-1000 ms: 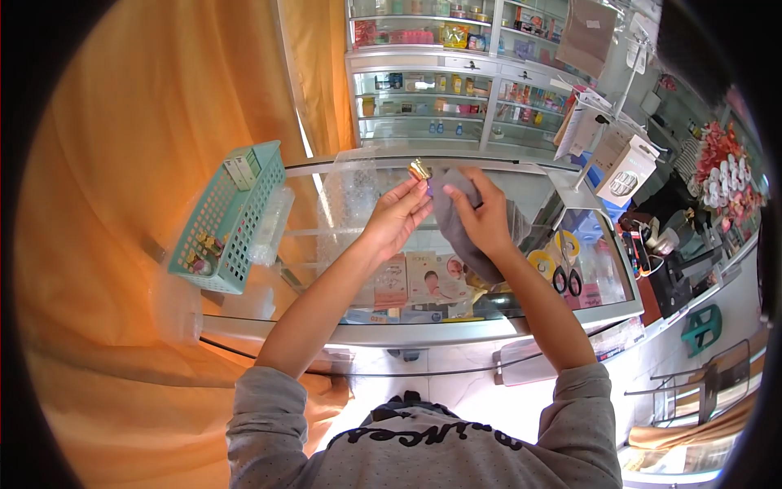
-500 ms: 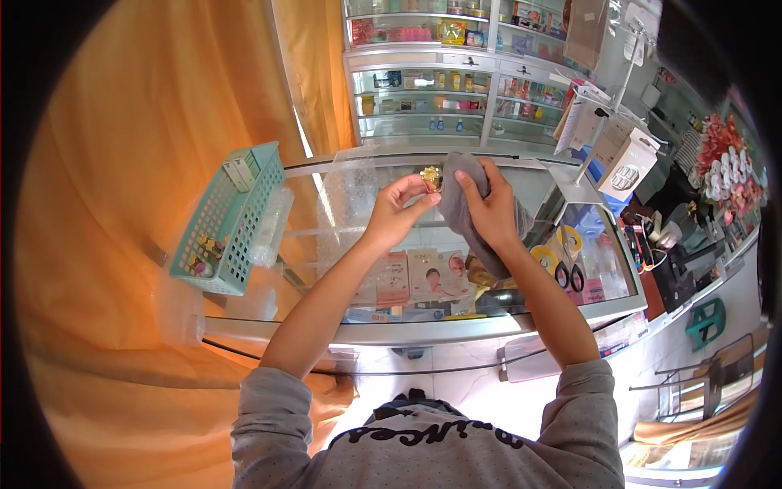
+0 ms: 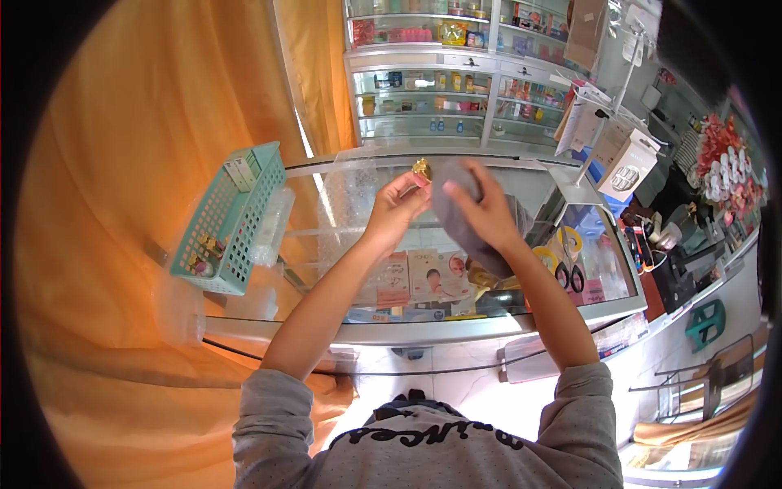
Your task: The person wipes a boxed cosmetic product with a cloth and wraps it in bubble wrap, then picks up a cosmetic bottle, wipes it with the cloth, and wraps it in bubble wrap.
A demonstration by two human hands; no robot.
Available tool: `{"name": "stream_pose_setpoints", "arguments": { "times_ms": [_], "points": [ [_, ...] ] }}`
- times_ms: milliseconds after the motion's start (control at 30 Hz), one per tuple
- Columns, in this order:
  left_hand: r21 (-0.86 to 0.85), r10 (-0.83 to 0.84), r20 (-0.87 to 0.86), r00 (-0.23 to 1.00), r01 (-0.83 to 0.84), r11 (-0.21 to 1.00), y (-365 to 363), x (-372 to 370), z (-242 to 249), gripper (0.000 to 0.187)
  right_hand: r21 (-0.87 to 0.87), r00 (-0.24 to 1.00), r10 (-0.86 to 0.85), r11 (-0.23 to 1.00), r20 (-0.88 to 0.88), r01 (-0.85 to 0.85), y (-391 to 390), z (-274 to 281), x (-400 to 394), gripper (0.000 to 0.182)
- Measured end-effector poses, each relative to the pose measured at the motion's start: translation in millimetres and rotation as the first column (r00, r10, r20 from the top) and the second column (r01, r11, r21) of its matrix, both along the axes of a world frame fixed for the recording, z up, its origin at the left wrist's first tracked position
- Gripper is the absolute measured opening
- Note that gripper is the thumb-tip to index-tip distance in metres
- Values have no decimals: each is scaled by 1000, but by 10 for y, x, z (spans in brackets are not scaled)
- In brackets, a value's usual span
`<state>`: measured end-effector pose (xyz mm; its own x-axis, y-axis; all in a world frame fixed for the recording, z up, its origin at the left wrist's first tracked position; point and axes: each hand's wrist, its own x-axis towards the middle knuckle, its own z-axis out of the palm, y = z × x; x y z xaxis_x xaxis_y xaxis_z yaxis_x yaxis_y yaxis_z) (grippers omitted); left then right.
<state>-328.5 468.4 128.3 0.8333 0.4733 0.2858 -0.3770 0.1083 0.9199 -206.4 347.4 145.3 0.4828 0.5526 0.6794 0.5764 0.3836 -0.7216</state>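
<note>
While the left hand (image 3: 397, 210) pinches a small gold object (image 3: 421, 169), the right hand (image 3: 482, 213) grips a grey cloth (image 3: 456, 220).
Both meet at upper centre of the frame, over the glass counter (image 3: 342, 326); the cloth touches the gold object.

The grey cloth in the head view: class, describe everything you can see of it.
The grey cloth looks soft and plain, like felt or microfibre. The right hand grips it, bunched under the palm, with a loose tail hanging toward the glass counter. Its upper edge meets a small gold-capped item pinched in the left hand.
</note>
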Motion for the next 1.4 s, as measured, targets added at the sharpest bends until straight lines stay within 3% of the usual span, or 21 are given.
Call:
{"name": "stream_pose_setpoints", "arguments": {
  "times_ms": [67, 167, 200, 267, 367, 567, 700, 800, 867, 1000, 1033, 1067, 1167, 1233, 1300, 1367, 1400],
  "points": [
    [-170, 22, 23, 1000, -18, 985, -11, -8, -18, 21, -101, 971, 64, 994, 232, -42, -17, -16, -104, 37],
    [-260, 93, 11, 996, -87, 962, -88, 1, 15, 24, -123, 975, 71, 991, 209, -46, 18, -47, -53, 41],
    [-261, 93, 11, 996, -87, 961, -85, 14, 4, 24, -124, 975, 72, 991, 209, -47, 14, -39, -59, 41],
    [-63, 221, 4, 975, -220, 973, -73, 40, -30, 25, -144, 981, 14, 989, 196, 15, -4, -23, -76, 41],
    [-70, 239, -67, 969, -244, 967, -146, -19, 95, 27, -130, 980, -16, 991, 196, 43, 18, -59, -60, 40],
    [-122, 219, -4, 976, -218, 968, -136, 19, -1, 22, -53, 943, -58, 995, 326, 80, 18, -44, -82, 36],
    [-97, 216, 0, 976, -215, 972, -73, 0, -41, 21, -97, 927, -33, 993, 373, 74, -6, -32, -110, 33],
    [-154, 189, -68, 980, -197, 968, -29, -32, 13, 18, -70, 940, -7, 997, 341, 33, 24, -52, -89, 30],
    [-173, 103, -86, 991, -116, 978, 9, -23, 26, 17, -26, 983, -173, 984, 64, 175, -17, 62, -148, 31],
    [-152, 70, -88, 994, -83, 985, -32, -5, -17, 18, 165, 985, -163, 971, -65, 171, -6, 61, -74, 33],
    [-69, 86, -119, 989, -95, 993, -68, 3, -33, 19, 161, 957, -173, 977, 234, 138, -10, 66, -74, 31],
    [15, 105, -148, 983, -104, 994, -83, 9, -41, 21, 149, 843, -168, 983, 511, 106, -8, 72, -73, 30],
    [55, 32, -129, 991, -26, 998, -32, -14, -94, 24, 50, 912, -95, 995, 399, 82, 40, -5, -82, 26],
    [22, 82, -180, 980, -79, 997, -37, 10, -34, 25, 41, 942, -115, 993, 316, 108, 23, -2, -16, 24],
    [-89, 4, -46, 999, -8, 996, -32, 21, -9, 25, -36, 993, -109, 994, -53, 107, -15, 37, 6, 25],
    [-92, 30, -62, 998, -36, 995, -38, 4, 2, 26, 22, 995, -101, 995, -8, 102, -28, 45, -24, 25],
    [-95, 57, -83, 995, -65, 993, -31, -9, 9, 27, 46, 987, -85, 996, 138, 80, -16, 32, -62, 24]
  ]
}}
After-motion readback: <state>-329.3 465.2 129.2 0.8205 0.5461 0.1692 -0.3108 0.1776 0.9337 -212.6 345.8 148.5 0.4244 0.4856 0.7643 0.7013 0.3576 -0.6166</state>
